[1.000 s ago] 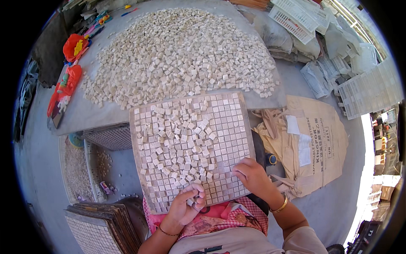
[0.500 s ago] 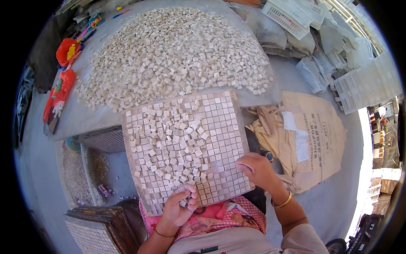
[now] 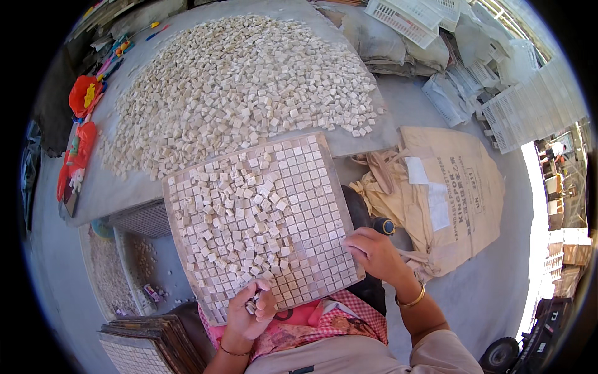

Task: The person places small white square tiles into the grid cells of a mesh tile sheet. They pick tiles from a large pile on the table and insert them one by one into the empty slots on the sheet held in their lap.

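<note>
A square tray [image 3: 344, 249] with a grid of small cells rests over my lap, tilted against the table edge. Pale stone mosaic cubes [image 3: 240, 215] lie loose in a heap over its left and middle part. On the right side, cubes sit flat in neat rows. My left hand [image 3: 249, 311] is at the tray's near edge, its fingers curled around a few stone cubes. At the right edge of the tray, my right hand [image 3: 377, 254] has its fingertips pinched together over the grid. Whatever they hold is hidden.
A wide pile of stone cubes [image 3: 249, 93] covers the table [image 3: 361, 140] beyond. Orange-red bags [image 3: 80, 149] lie at its left edge. A beige sack [image 3: 476, 212] lies at right, below white plastic baskets [image 3: 536, 106]. Stacked trays [image 3: 140, 352] stand lower left; a bin [image 3: 131, 265] is beneath the table.
The whole view has shifted a little, so the tray and table appear farther left. My left fingers still curl around cubes, and my right hand stays pinched at the tray's right edge.
</note>
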